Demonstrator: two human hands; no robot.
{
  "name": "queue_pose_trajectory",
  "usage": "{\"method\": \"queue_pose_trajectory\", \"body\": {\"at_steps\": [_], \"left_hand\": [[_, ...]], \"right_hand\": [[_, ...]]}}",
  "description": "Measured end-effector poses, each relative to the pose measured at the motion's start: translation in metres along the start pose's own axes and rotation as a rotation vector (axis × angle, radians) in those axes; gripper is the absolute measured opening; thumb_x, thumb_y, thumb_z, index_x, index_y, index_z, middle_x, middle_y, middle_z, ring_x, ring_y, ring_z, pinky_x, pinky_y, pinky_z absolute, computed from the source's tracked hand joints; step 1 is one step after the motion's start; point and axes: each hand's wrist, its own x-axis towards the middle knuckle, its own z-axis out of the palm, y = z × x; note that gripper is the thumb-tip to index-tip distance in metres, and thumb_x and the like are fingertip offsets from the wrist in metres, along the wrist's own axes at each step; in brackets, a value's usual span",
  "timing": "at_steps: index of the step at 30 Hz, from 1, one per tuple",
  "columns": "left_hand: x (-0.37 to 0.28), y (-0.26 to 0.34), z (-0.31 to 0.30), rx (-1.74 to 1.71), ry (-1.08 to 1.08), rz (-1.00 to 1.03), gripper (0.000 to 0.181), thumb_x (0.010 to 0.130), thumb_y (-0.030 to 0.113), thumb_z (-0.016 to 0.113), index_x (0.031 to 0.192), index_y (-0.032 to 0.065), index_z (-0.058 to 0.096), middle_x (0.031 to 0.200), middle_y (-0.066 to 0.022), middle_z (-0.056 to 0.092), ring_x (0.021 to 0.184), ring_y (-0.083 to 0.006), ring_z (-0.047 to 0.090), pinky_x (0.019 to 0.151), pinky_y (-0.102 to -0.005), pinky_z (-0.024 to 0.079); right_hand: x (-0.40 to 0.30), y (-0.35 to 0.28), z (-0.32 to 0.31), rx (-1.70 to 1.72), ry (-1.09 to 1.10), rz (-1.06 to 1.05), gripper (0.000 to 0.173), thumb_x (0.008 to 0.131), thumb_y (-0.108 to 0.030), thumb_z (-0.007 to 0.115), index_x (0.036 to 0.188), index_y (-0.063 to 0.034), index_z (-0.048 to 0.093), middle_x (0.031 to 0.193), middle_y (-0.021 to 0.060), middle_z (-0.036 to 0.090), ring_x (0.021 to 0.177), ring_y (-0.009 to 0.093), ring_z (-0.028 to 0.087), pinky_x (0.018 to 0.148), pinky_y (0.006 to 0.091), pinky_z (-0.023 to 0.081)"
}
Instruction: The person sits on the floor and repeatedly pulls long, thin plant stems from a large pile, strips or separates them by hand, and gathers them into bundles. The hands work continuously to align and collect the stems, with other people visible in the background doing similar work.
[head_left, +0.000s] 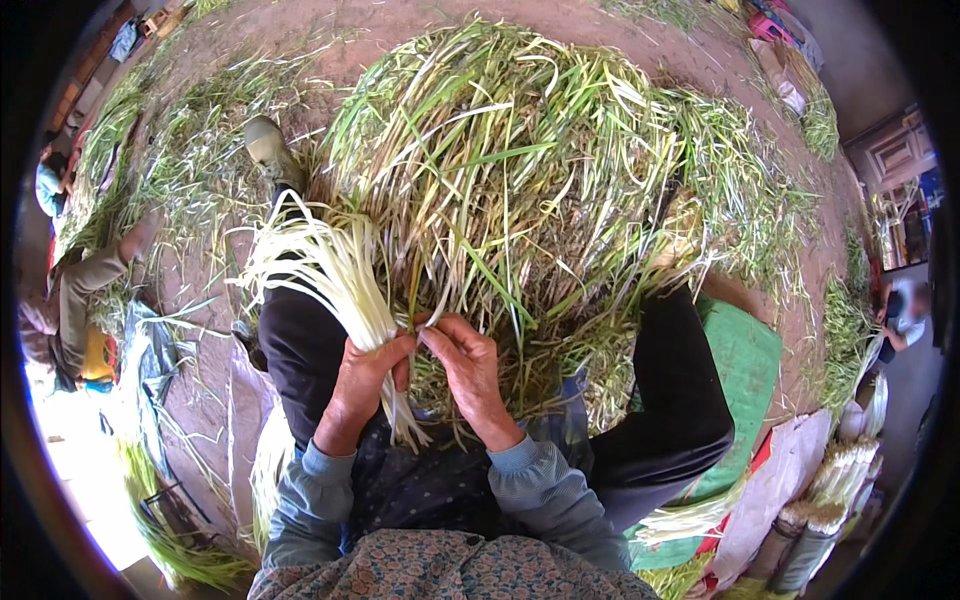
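My left hand (369, 369) is closed around a bundle of pale, peeled leafy stalks (341, 281), whose long ends fan out up and to the left, over my thigh. Short ends of the bundle hang below the hand. My right hand (466, 360) is close beside it, with thumb and forefinger pinching a thin pale strand (421, 330) at the left fingertips. Past both hands, between my legs, lies a large heap of green and yellowed long leaves (510, 180).
A green woven sack (739, 360) with pale stalks (694, 517) is at right. Tied bundles (844, 476) stand at the lower right. More greens (191, 161) litter the earthen floor. Other people (905, 311) sit at both sides; one's bent leg (94, 281) is at left.
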Motion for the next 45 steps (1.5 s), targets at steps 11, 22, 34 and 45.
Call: {"method": "queue_pose_trajectory", "body": {"at_steps": [11, 22, 34, 45], "left_hand": [[0.000, -0.003, 0.006, -0.265, 0.012, -0.096, 0.014, 0.080, 0.014, 0.060, 0.079, 0.0022, 0.054, 0.048, -0.0017, 0.044, 0.039, -0.0128, 0.043, 0.040, -0.0262, 0.037], [-0.003, -0.004, 0.000, -0.179, 0.021, -0.020, 0.013, 0.080, 0.013, 0.057, 0.082, 0.0018, 0.052, 0.048, -0.0042, 0.046, 0.039, -0.0136, 0.043, 0.041, -0.0259, 0.036], [0.002, -0.022, -0.053, 0.191, 0.319, 0.071, 0.009, 0.078, 0.007, 0.059, 0.071, 0.0015, 0.058, 0.047, 0.0009, 0.047, 0.035, -0.0075, 0.041, 0.035, -0.0218, 0.033], [-0.019, 0.017, -0.014, -0.052, 0.175, 0.142, 0.028, 0.078, 0.009, 0.058, 0.103, -0.0020, 0.055, 0.076, -0.0129, 0.062, 0.055, -0.0134, 0.056, 0.044, -0.0221, 0.043]], "right_hand": [[-0.038, -0.016, -0.026, -0.036, 0.084, -0.156, 0.009, 0.083, -0.001, 0.054, 0.090, 0.0013, 0.060, 0.088, 0.0058, 0.061, 0.080, 0.010, 0.056, 0.068, 0.0240, 0.045], [-0.025, -0.035, -0.046, -0.603, 0.066, -0.188, 0.021, 0.080, -0.019, 0.062, 0.086, -0.0002, 0.057, 0.096, 0.0122, 0.056, 0.082, 0.019, 0.058, 0.064, 0.0287, 0.049], [-0.039, -0.107, -0.091, 0.039, 0.561, -0.331, 0.018, 0.080, -0.020, 0.060, 0.089, -0.0062, 0.054, 0.095, 0.0134, 0.060, 0.081, 0.024, 0.062, 0.063, 0.0291, 0.052], [0.001, -0.094, -0.031, -0.036, 0.107, -0.271, 0.021, 0.085, -0.021, 0.053, 0.092, -0.0034, 0.062, 0.086, 0.0154, 0.064, 0.061, 0.020, 0.065, 0.041, 0.0263, 0.053]]}}
